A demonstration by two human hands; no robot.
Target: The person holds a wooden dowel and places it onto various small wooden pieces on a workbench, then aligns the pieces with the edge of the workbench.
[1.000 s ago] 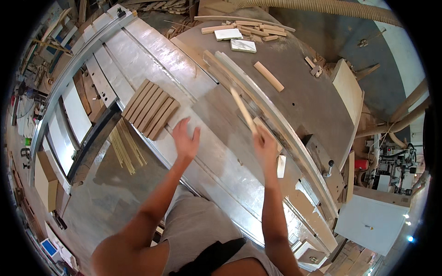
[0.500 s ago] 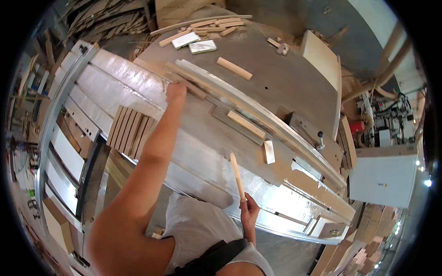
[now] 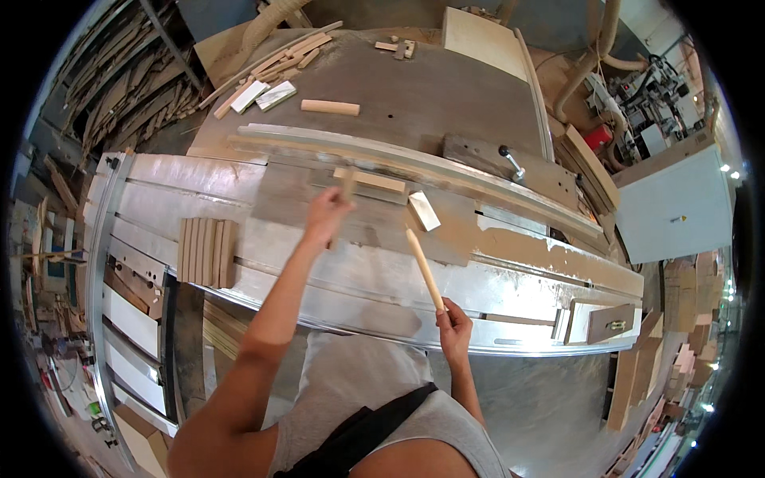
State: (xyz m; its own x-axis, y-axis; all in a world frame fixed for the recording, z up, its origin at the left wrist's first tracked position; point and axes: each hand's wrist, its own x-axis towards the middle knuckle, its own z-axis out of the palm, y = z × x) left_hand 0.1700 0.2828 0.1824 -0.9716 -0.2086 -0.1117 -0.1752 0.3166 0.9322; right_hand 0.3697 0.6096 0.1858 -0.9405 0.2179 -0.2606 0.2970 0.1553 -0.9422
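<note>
My right hand (image 3: 455, 328) grips the lower end of a slim pale wooden stick (image 3: 425, 269), whose pointed tip slants up and left over the metal sliding table (image 3: 362, 271). Smeared by motion, my left hand (image 3: 327, 217) is closed around a short wooden piece (image 3: 348, 185) above the table; parts of the piece show above and below the fingers. Just beyond that hand, a pale wooden block (image 3: 370, 181) lies along the fence. A small block with a white top (image 3: 424, 210) sits to its right, near the stick's tip.
Several brown wooden slats (image 3: 209, 252) are lined up at the table's left. A long fence (image 3: 414, 165) crosses behind the blocks. Farther back lie a round-edged wooden bar (image 3: 330, 107), white pieces (image 3: 276, 95) and loose offcuts (image 3: 296, 56). A black-knobbed lever (image 3: 511, 162) rises at the right.
My left hand has come back from the fence's left end, lifting a wooden piece. My right hand still holds the stick. The whole view has turned.
</note>
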